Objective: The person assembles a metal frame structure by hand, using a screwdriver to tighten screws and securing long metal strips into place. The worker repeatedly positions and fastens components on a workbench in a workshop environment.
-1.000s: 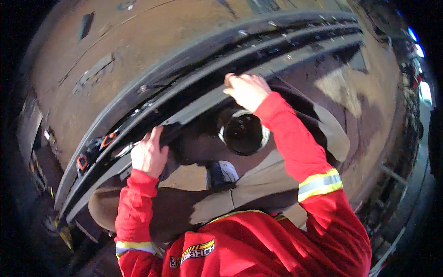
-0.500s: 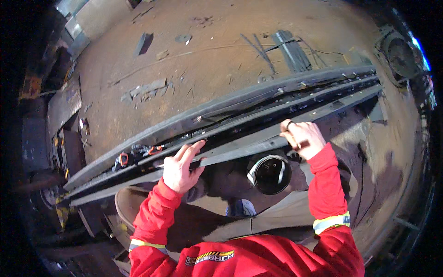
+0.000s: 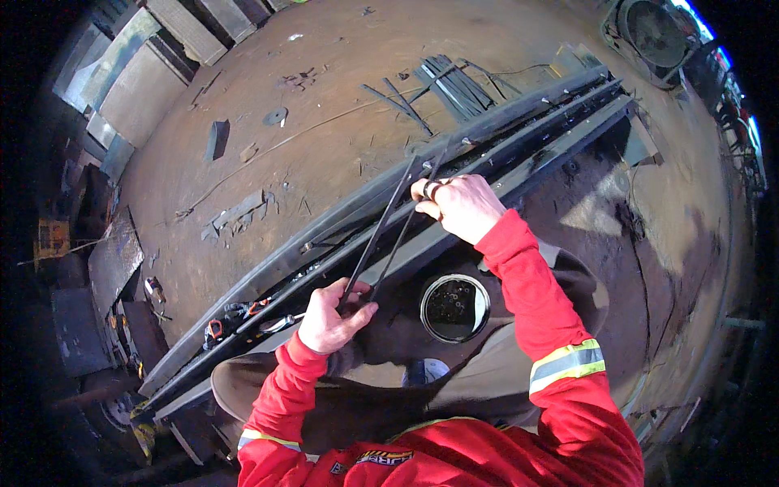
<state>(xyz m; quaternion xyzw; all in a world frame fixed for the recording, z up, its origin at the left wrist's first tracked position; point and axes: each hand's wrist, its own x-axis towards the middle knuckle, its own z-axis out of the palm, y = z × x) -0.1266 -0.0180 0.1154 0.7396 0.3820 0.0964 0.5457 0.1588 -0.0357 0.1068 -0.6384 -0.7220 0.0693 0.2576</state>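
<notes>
your left hand [image 3: 326, 323] and right hand [image 3: 464, 208] grip dark strips [image 3: 380, 227], likely light and stiff, best held near the ends.

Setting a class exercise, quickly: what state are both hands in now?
Left hand: closed, holding a thin dark strip.
Right hand: curled at a second strip; whether gripping it cannot be told.

Dark strips [image 3: 380, 231] — now in left hand [image 3: 331, 318]
</notes>
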